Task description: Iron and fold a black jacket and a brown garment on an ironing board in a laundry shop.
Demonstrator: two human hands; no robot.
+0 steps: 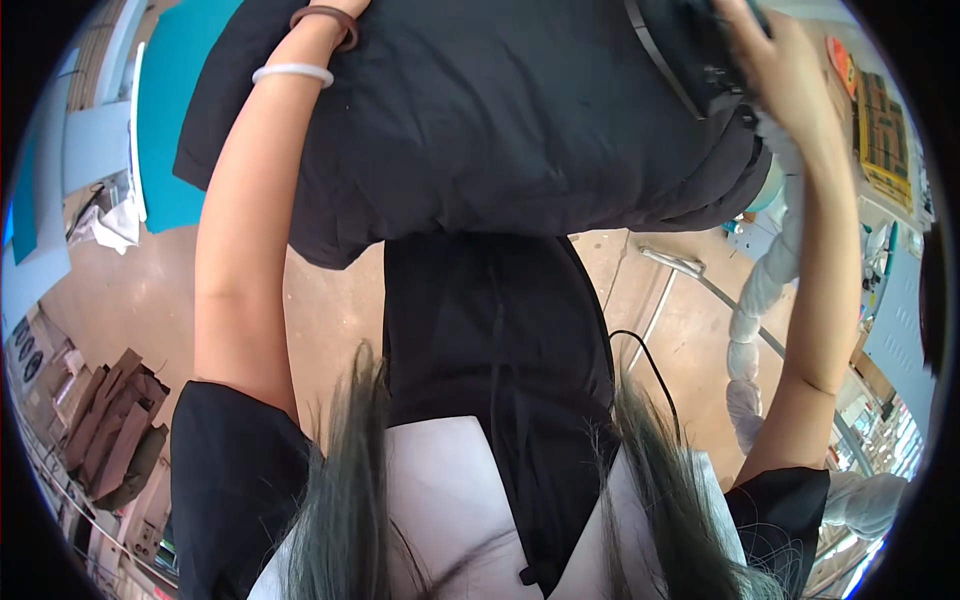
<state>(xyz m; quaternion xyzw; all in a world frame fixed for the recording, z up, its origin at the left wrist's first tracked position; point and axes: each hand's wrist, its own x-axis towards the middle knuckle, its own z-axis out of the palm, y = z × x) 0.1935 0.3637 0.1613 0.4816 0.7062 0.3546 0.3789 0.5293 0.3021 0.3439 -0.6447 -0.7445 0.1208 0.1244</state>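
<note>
A large black garment (480, 127) lies over a teal-covered board (169, 112), its near edge hanging in front of me. At the top right my right hand (776, 64) grips a black steam iron (679, 52), whose plate rests on the garment's right part. A hose in padded white wrapping (757, 300) runs down from the iron beside my right forearm. My left hand (341, 6) reaches the top edge on the garment's left side; its fingers are cut off by the picture's rim, so their hold is hidden. A brown bracelet and a white one circle that wrist.
Folded brown cloth pieces (116, 431) lie at the lower left. White crumpled material (112, 225) hangs near the board's left end. A metal stand (671, 261) is on the floor at right. A yellow crate (885, 142) stands at the far right. A thin black cable (656, 360) hangs near my waist.
</note>
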